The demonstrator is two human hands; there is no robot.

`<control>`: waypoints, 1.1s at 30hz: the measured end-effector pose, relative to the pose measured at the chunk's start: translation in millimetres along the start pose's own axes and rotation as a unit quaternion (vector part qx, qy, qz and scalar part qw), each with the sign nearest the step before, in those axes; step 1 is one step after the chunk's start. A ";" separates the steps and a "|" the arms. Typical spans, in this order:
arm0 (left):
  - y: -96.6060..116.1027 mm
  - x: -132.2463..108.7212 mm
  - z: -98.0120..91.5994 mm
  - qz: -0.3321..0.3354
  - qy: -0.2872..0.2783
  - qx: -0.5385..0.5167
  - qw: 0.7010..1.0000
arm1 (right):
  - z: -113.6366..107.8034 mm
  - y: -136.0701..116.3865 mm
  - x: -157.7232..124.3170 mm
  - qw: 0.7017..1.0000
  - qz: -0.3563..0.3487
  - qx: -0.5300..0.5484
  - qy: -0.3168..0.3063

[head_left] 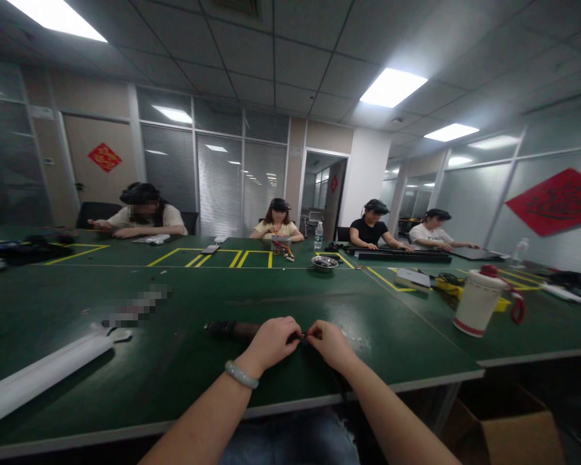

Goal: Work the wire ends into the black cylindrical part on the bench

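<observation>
My left hand [277,337] rests over the right part of a long dark brown roll [244,330], with a black end [217,329], that lies on the green table. Its kind is not clear. The left fingers are closed in a pinch at the roll's right side. Close beside it, my right hand [328,342] is closed too, its fingertips pinching a small dark piece [304,336] that lies between both hands. Whether that piece is joined to the roll is hidden. Something thin and dark hangs below my right hand near the table edge.
A long white wrapped thing [43,374] lies at left. A metal bowl [325,263] stands ahead, near a water bottle [318,236]. To the right are a white cup [478,303] with a red handle and a white box [413,279]. Several people sit across the table [174,361].
</observation>
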State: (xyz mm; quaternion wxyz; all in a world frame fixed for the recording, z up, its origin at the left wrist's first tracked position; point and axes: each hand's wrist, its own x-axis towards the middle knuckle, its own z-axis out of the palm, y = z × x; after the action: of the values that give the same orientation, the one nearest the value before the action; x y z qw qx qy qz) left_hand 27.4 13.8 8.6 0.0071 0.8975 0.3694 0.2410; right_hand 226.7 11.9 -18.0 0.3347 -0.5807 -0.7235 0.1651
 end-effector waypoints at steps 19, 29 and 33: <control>-1.9 -1.1 -0.2 -0.015 0.003 -0.022 1.000 | 4.8 -6.2 -4.9 1.000 -0.010 -0.011 0.017; -4.4 -4.4 -4.6 -0.064 0.005 0.003 0.998 | 22.3 -10.9 3.1 0.999 -0.015 -0.017 0.034; -9.5 -8.2 -6.8 -0.093 0.013 0.008 0.996 | 29.3 -19.8 10.6 1.000 -0.012 -0.016 0.018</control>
State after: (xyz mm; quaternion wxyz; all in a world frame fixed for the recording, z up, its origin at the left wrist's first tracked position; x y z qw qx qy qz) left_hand 13.2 14.1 9.3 0.0176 0.8563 0.4530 0.2476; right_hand 191.3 21.0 -23.6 0.3401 -0.5804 -0.7267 0.1393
